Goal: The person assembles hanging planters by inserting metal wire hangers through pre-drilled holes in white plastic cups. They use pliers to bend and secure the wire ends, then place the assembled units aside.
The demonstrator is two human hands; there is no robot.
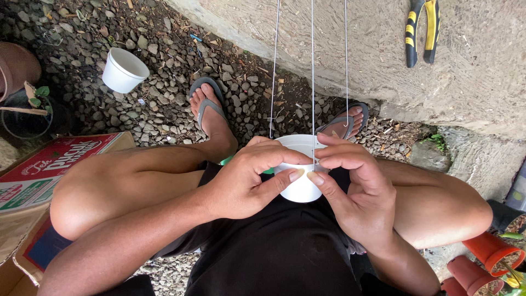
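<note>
— From the head view, what is held, and where?

— A white plastic cup is held over the lap, between the knees, with three thin wires running straight up from its rim and out of the top of the picture. The left hand is closed round the cup's near-left side, thumb and forefinger pinched at the rim. The right hand is closed at the rim's right edge, its fingertips pressed narrowly on what seems to be the middle wire where it meets the cup; whether the wire itself is pinched cannot be told.

— How is the cup likely to handle?

— It is judged light and thin-walled — easily dented if squeezed hard, and rather slick. It would best be taken by the rim, where the wall is stiffest, or cradled under the base. The wires are judged fine and springy; they are better pinched close to the cup than far up.

— And around the cup?

— Beyond it, two feet in grey sandals are set on gravel. A second white cup lies tipped on the stones, well up and left of the held one. Yellow-and-black pliers are laid on the concrete slab, up and right. A printed cardboard box is seen to the left, orange pots to the lower right.
</note>
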